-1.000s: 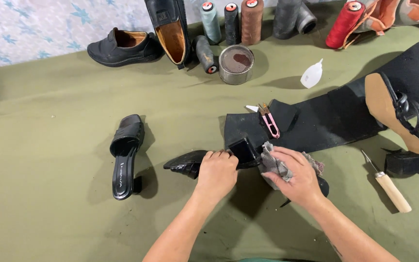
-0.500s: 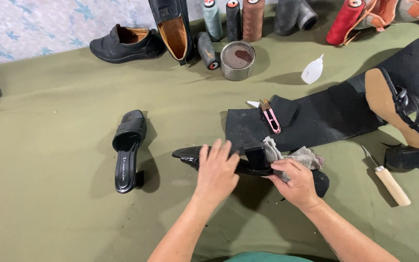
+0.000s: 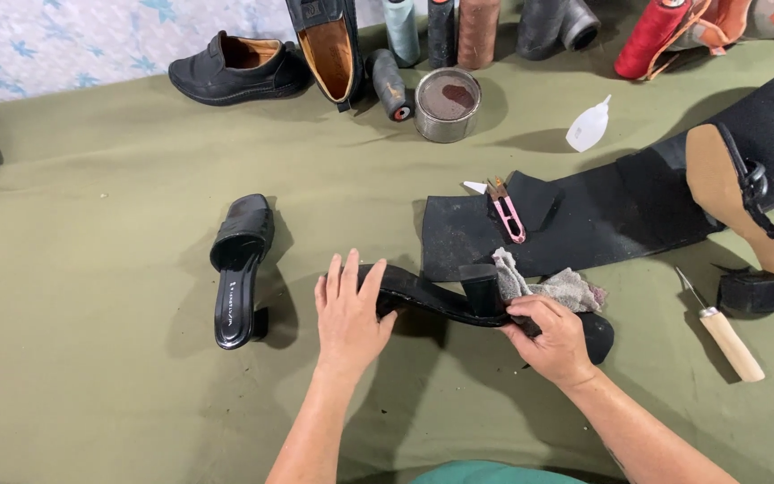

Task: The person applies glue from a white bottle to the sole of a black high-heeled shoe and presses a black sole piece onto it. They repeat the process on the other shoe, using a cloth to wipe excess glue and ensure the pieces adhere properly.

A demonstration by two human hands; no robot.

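Black shoe (image 3: 441, 300) lies sole-up, just below rubber sheet (image 3: 584, 220). Left hand (image 3: 348, 309) flat on toe, fingers spread; toe hidden beneath. Right hand (image 3: 553, 339) clamped on heel end with grey rag (image 3: 548, 287); fingertips hidden. Awl (image 3: 726, 333) right of sheet's lower edge.

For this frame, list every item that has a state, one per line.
Black heeled shoe: upside down, heel up, held by both hands.
Left hand: flat on the toe end.
Right hand: gripping the shoe and a grey rag.
Other black sandal: upright, apart.
Tin can: open.
White bottle: capped, tilted.
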